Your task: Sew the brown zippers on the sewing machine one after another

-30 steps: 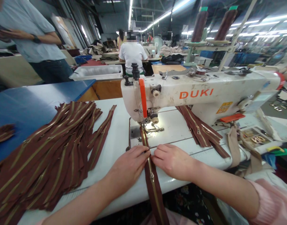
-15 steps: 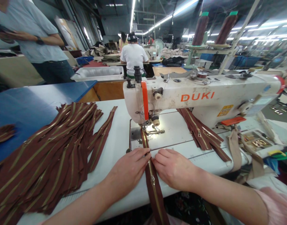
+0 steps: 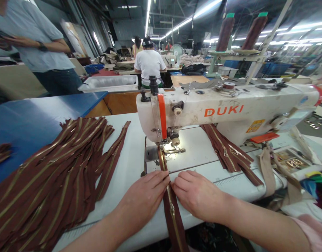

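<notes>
A brown zipper (image 3: 172, 213) with gold teeth runs from under the presser foot of the white sewing machine (image 3: 192, 106) toward me and hangs over the table's front edge. Its metal slider lies just in front of my hands. My left hand (image 3: 147, 192) grips the zipper's left edge, fingertips pressed together on the tape. On the opposite edge, my right hand (image 3: 197, 192) has its fingers curled closed against the tape. The fingertips of both hands are partly hidden. The lit needle area (image 3: 163, 145) sits a little beyond them.
A large heap of brown zippers (image 3: 58, 175) covers the table's left side. More zippers (image 3: 226, 150) lie under the machine arm. Fabric strips (image 3: 267, 169) hang at right by a tray of metal parts (image 3: 292, 159). One person (image 3: 49, 45) stands at left; another (image 3: 149, 63) sits ahead.
Both hands remain on the zipper at nearly the same place before the needle. The whole view has shifted slightly, with the table appearing a little lower.
</notes>
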The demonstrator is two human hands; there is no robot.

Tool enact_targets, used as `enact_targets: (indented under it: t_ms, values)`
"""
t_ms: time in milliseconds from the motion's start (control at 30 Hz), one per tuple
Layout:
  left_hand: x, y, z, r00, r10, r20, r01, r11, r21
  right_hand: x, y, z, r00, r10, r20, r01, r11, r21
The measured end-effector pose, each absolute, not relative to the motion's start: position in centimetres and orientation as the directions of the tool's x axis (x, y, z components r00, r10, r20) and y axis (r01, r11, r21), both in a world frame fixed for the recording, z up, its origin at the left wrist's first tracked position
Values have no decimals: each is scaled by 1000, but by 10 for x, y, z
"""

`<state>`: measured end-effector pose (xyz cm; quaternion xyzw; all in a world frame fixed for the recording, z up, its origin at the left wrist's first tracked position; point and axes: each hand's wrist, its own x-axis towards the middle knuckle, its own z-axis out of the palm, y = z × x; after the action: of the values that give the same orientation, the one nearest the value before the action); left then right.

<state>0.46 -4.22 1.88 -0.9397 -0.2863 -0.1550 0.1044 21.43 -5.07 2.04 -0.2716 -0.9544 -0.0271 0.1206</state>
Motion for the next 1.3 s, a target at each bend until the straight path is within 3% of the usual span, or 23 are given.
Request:
enact_targets:
  t_ms: [400,700,1100,1300]
  values:
    - [0,-22,17,801,512,311,566,-817,-112,210,-30,17,-809,519,277,539,842,-1]
    - [2,-1,16,817,480,318,557,-800,-223,205,-5,18,-795,523,307,558,829,32]
    - [1,2,10,766,506,398,612,-764,-207,194,22,16,-746,594,301,620,784,-9]
    - [1,0,13,735,548,399,640,-755,-143,192,24,16,-720,626,300,647,761,-37]
